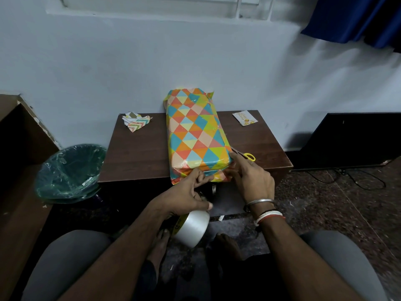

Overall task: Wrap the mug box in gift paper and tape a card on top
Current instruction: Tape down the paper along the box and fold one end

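Paper-wrapped box (193, 135) overhangs table (138, 153) edge; left hand (186, 193) pinches it (tape roll (192, 228) beneath), right hand (253, 181) presses.

Pale blue wall (108, 61), speckled floor (325, 203).

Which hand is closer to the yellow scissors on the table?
Right. The right hand presses the wrapped box with its fingers just beside the scissors; the left hand is farther left, at the box's near end, holding the tape roll.
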The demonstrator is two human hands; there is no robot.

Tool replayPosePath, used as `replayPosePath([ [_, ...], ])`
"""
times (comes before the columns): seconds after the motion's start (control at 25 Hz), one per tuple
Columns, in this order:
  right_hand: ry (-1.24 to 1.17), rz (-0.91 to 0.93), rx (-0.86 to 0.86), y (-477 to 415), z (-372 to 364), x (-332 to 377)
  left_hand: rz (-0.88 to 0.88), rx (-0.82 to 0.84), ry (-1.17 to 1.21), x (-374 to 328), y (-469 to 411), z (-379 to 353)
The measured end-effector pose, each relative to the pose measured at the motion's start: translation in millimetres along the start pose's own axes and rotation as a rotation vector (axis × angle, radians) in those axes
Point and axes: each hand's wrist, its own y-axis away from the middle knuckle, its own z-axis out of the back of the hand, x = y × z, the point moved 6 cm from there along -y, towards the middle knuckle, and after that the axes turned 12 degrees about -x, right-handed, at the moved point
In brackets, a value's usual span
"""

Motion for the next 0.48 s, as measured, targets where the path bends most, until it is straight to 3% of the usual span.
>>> replayPosePath([
  [0.2, 0.054, 0.140, -0.078, 2.2, -4.0, 2.9, 0.018, -0.021, -0.008, -0.7, 0.5, -1.2],
  [0.48, 0.087, 0.157, -0.189, -2.3, 0.0, 4.6, 0.016, -0.034, 0.013, -3.2, 3.0, -1.9],
])
